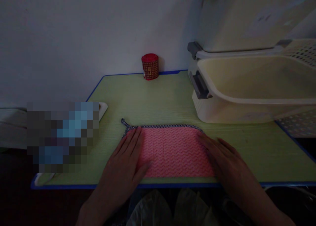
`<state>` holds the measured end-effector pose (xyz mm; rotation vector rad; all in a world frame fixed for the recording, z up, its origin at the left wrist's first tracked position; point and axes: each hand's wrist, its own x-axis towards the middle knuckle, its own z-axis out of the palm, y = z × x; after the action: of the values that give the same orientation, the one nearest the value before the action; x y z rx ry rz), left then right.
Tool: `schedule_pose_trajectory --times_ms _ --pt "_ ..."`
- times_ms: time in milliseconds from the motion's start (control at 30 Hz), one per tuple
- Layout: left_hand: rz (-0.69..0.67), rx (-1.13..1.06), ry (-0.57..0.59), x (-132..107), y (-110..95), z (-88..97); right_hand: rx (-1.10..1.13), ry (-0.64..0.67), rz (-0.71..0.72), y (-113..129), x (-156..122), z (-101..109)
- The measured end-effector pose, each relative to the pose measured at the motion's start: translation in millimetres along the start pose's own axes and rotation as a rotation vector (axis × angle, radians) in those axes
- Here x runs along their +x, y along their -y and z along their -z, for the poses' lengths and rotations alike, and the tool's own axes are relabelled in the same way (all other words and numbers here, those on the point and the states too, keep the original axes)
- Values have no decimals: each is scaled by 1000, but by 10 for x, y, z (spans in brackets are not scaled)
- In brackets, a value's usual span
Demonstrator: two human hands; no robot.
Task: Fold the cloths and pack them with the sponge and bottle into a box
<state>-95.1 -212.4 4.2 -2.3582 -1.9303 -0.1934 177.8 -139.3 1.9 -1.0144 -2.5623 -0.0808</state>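
Note:
A pink textured cloth with a dark checked border lies flat, apparently folded, near the front edge of the table. A small hanging loop sticks out at its far left corner. My left hand rests flat on the cloth's left side, fingers stretched forward and thumb spread over the pink surface. On the right side, my right hand lies over the cloth's edge with its fingers extended. Neither hand grips anything; both press or rest on the cloth.
A large cream basin with grey handles stands at the right. At the back, a red patterned tin sits near the wall. A blurred-out object lies on the left. The green table has a blue edge.

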Motion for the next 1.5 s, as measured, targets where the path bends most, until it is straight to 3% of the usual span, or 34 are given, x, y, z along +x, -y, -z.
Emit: schedule_pose_trajectory --times_ms 600,900,1267,1367,1500 --pt "26 17 -20 -84 76 -30 -56 6 -5 153 154 156" --pt "20 46 -4 -87 71 -19 -116 88 -52 212 181 -100" --pt "5 110 27 -98 93 6 -150 110 -36 194 153 -66" --pt "-5 123 -14 -41 -10 79 -164 106 -32 200 150 -70" --pt "-24 1 -19 189 -401 238 -183 87 -24 203 152 -68"
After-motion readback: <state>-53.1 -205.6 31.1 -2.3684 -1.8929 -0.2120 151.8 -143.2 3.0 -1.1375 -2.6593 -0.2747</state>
